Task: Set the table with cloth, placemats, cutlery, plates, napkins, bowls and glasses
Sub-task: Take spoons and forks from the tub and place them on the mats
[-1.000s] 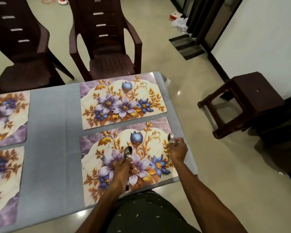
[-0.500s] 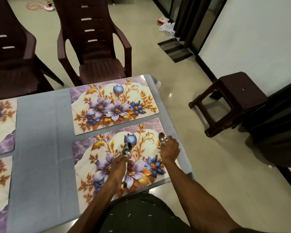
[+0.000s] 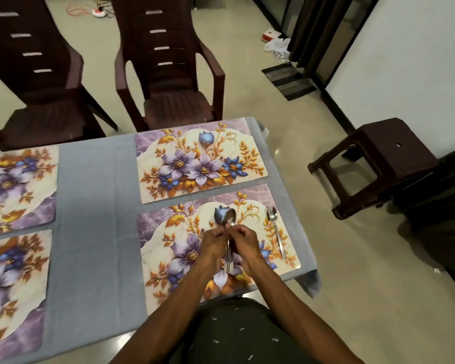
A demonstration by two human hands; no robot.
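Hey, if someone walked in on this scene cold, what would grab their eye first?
Probably the floral placemats in purple, blue and gold, loud against the plain grey cloth. Next, both hands, left hand and right hand, meeting over the nearest mat around held spoons, while one spoon lies alone at that mat's right edge. Dark brown chairs stand beyond the table.

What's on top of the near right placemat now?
One spoon lies along the near right placemat's right edge. Both hands, left and right, hold more cutlery above it, hiding the centre.
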